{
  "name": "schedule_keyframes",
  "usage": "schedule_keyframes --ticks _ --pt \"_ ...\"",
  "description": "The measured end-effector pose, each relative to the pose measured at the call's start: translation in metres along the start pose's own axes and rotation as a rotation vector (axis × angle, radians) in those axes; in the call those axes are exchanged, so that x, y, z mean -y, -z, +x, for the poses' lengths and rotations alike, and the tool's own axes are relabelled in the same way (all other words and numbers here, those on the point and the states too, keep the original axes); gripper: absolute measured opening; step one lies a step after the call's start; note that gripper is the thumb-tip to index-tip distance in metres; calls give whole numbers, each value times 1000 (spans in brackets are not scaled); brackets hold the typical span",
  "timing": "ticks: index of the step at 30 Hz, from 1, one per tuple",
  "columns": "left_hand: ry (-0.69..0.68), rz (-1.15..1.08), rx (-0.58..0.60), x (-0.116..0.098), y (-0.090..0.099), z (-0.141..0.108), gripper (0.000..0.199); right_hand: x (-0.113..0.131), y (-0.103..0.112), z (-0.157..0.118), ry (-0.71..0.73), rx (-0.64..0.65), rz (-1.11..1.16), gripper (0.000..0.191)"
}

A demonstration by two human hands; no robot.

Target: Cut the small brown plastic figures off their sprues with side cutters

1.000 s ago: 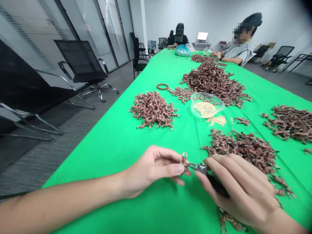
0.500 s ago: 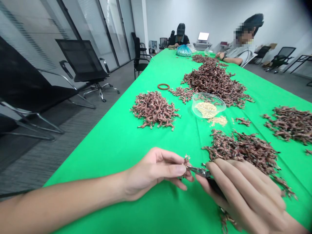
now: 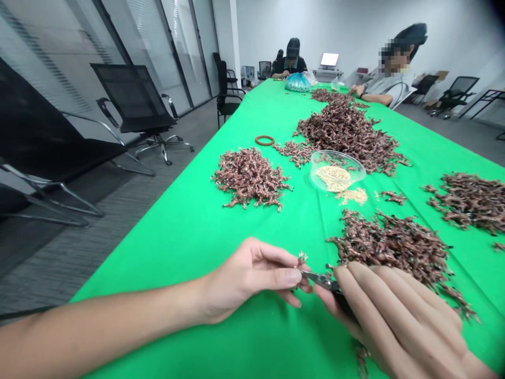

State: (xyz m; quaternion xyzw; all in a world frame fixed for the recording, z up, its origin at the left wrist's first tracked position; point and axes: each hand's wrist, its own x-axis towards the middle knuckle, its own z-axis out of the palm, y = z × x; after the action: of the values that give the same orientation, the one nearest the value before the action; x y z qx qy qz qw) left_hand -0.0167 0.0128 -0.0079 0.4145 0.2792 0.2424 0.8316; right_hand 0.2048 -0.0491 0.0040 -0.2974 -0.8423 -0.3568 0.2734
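Note:
My left hand (image 3: 256,276) pinches a small brown figurine (image 3: 302,259) between thumb and fingers. Its pale, branching end sticks up above the thumb, and the fingers hide most of the rest. Wrapped around the black handles of a pair of pliers (image 3: 324,280) is my right hand (image 3: 394,316). The slim metal jaws point left and meet the figurine beside my left thumb tip. Whatever lies between the jaws is too small to make out. Just beyond my right hand spreads a pile of similar brown figurines (image 3: 394,245).
A clear plastic bowl (image 3: 359,171) holds tiny gold-coloured pieces, with more spilled beside it. Other figurine piles lie at left (image 3: 250,176), far middle (image 3: 347,134) and right (image 3: 473,200). A brown ring (image 3: 264,140) and a blue bag (image 3: 298,82) rest on the green cloth (image 3: 189,247). People sit farther along.
My right hand and the pliers have shifted slightly down and tilted a little. The left hand stays nearly still with the figurine.

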Motion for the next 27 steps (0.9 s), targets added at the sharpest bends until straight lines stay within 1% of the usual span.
schedule_keyframes --ticks 4,7,10,14,17,21,24,27 --pt "-51 75 -11 0 1 1 12 3 -4 -5 -20 -26 32 30" --pt "-90 140 3 1 4 1 10 5 -6 -9 -75 -30 93 31" --pt "-117 170 13 1 6 2 12 7 -8 -9 -188 14 181 27" --pt "-156 180 11 2 7 3 14 8 -9 -5 -375 114 352 13" --pt "-173 194 5 3 8 4 14 8 -10 -2 -472 137 492 6" --pt "-206 242 -7 5 10 3 16 9 -12 1 -601 164 650 4" --pt "-225 325 -25 5 11 2 19 9 -11 3 -739 252 722 13" --pt "-239 378 -32 3 10 1 21 8 -10 3 -847 401 828 26"
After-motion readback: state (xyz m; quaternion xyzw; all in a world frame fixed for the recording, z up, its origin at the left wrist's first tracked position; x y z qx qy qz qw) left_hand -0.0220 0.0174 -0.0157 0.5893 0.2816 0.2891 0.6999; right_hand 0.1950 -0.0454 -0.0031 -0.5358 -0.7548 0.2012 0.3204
